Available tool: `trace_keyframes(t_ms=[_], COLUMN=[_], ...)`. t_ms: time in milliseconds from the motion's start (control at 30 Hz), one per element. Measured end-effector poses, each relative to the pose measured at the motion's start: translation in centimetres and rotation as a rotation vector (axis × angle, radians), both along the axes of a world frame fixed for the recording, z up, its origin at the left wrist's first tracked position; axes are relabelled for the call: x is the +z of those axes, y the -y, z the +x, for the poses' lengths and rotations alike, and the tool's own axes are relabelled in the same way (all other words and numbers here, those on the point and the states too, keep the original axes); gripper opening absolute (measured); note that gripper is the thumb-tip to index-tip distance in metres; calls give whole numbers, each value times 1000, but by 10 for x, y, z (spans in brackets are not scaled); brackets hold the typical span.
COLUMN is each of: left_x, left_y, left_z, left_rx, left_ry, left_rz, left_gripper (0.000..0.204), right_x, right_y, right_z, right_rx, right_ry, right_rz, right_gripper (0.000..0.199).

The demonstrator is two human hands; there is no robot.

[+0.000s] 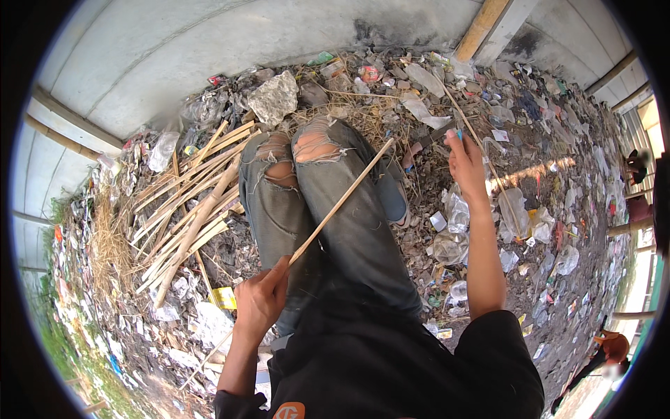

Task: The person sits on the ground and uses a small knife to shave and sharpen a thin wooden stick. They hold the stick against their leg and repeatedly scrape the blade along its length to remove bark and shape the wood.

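Note:
My left hand (262,297) is closed around a long thin bamboo stick (342,202). The stick slants up across my thighs toward the upper right, and its other end passes behind my left forearm. My right hand (466,164) is raised to the right of my knees, fingers curled round what looks like a knife. The dark narrow blade (438,134) points left from the fist, and a bit of blue shows at the thumb; the handle is mostly hidden. The blade and the stick are apart. A pile of split bamboo strips (188,209) lies left of my legs.
Litter and plastic scraps cover the ground. A big pale rock (273,98) lies ahead of my knees, by a grey wall (230,35). Another thin stick (481,146) slants behind my right hand. Dry straw (108,230) lies far left; a person (614,347) is at the right edge.

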State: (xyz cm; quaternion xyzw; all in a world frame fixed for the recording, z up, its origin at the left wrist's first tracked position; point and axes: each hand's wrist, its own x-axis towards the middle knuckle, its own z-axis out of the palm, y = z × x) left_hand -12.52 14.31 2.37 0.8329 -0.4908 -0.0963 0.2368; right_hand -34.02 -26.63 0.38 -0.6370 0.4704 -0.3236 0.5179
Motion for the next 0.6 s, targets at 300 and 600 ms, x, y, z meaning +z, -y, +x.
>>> trace_keyframes(t_ms=[300, 600], left_x=[4, -9], left_y=[50, 53], left_z=[2, 2], left_rx=[-49, -62], left_ry=[43, 34], left_rz=[9, -82], left_gripper=[31, 39], right_x=[-13, -26], right_y=[-50, -74], right_z=[76, 75], right_rx=[207, 250], right_ry=[293, 144], right_rz=[187, 66], right_gripper=[35, 44])
